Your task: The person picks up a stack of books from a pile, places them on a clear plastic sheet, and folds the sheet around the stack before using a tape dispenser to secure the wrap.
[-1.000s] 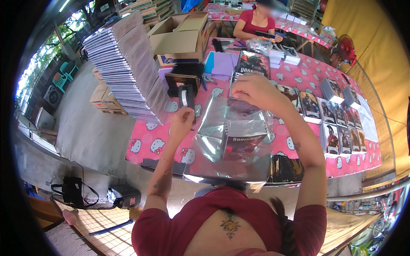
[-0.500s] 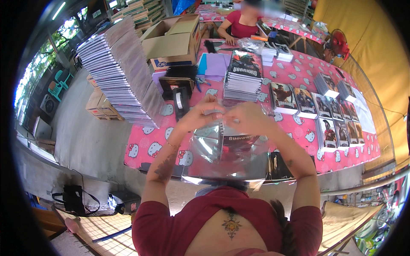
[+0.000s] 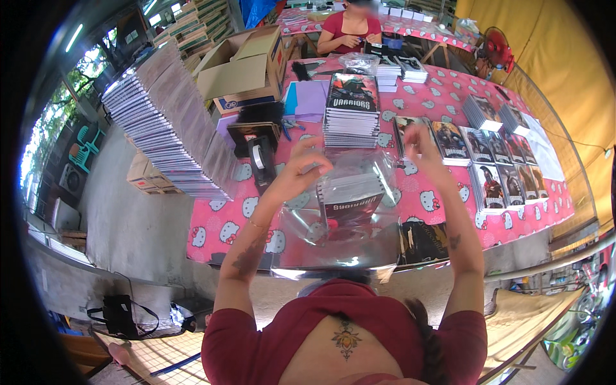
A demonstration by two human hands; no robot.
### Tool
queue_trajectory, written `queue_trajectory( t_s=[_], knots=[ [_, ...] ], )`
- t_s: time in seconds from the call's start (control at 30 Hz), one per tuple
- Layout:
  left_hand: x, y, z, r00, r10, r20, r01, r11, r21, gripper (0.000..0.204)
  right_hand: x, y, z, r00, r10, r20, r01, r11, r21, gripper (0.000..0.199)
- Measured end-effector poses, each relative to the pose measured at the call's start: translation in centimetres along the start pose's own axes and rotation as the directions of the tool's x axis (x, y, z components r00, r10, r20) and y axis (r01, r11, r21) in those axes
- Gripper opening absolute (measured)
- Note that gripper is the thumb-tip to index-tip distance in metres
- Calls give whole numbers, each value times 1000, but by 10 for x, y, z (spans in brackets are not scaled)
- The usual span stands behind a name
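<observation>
A clear plastic bag (image 3: 301,224) lies on the table in front of me, with spiral notebooks (image 3: 351,208) inside it, their dark covers upside down to me. At the left of its far end, my left hand (image 3: 305,168) is held with thumb and fingers apart and nothing between them. My right hand (image 3: 420,147) is raised to the right of the bag, fingers parted and loosely bent, in front of a small notebook stack (image 3: 405,128). Whether it touches that stack I cannot tell. Beyond the bag stands a taller notebook stack (image 3: 351,122).
A tall spiral notebook pile (image 3: 173,128) stands at left, near a tape dispenser (image 3: 262,163) and an open carton (image 3: 240,77). More notebooks (image 3: 491,189) sit in rows at right. A black package (image 3: 423,242) lies at the near edge. Across the table sits another person (image 3: 351,32).
My hands were together above the bag's far end; they have moved apart, the right one away to the right. The bagged notebooks now show more clearly. The person opposite has drawn their hands together.
</observation>
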State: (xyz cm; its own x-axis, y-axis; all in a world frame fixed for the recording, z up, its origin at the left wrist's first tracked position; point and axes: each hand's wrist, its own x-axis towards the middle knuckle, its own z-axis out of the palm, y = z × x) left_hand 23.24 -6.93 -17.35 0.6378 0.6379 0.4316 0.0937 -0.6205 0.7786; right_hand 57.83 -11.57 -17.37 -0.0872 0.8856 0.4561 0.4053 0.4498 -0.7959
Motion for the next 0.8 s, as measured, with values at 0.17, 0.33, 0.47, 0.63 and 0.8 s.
queue_trajectory(
  t_s=[0.17,0.33,0.47,0.63,0.8],
  knots=[
    [13,-15,24,996,81,-41,-73,985,157,11,-52,1,53,892,-153,426,283,923,-262,60],
    [29,-22,52,990,123,69,-141,898,417,14,-56,16,71,823,-231,519,417,866,-276,67],
    [24,-37,66,991,75,110,-120,860,497,27,-60,21,74,836,-243,491,391,893,-223,64],
    [28,-34,81,980,-94,-176,183,772,608,77,-60,28,80,891,-225,395,306,939,-157,62],
    [5,-13,37,947,-251,-200,227,964,-136,88,-10,46,87,903,402,150,-429,863,268,49]
  ],
)
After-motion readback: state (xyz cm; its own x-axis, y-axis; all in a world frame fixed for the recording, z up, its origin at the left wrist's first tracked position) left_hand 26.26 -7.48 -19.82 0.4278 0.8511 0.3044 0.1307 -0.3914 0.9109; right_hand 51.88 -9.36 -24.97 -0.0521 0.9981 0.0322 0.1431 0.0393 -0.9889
